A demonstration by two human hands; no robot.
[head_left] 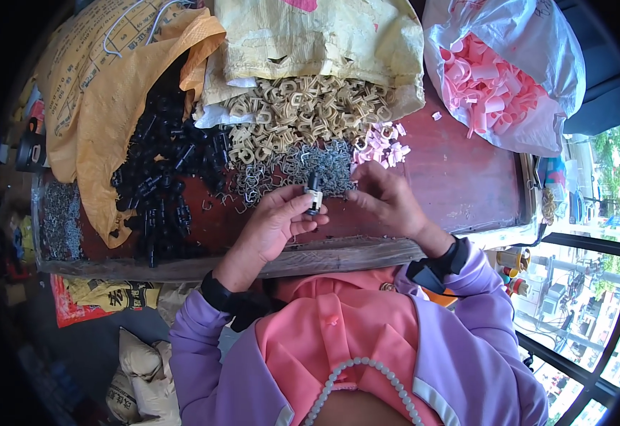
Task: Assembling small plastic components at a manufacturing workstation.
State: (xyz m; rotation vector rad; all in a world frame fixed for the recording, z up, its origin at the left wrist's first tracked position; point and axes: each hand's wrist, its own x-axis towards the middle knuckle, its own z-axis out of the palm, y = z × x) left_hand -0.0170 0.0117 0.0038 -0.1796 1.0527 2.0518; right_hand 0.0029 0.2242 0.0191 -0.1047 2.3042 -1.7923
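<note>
Black and cream plastic make up the small piece (314, 200) gripped in the left hand (281, 216): a dark, upright body with a pale part around its middle, pinched between thumb and fingers at the near edge of the heap of grey metal clips (290, 170). The right hand (389, 200) is beside that heap's near right edge, its thumb and forefinger curved toward each other; whether anything small sits between them I cannot tell. The two hands are apart.

Around the metal heap, the red-brown worktop (459, 174) carries several other piles. Directly beyond the heap, cream plastic clips (310, 106) lie at the mouth of a pale yellow sack (317, 46). Touching its right far side is a small cluster of pale pink pieces (384, 147). Farther right and beyond it, a white plastic bag (560, 78) holds curved, brighter pink parts (491, 82). To the left of the heap, black tubular parts (159, 186) spread from an orange woven sack (104, 153). Well to its left, past that sack, more small metal pieces (61, 220) lie near the worktop's end.
</note>
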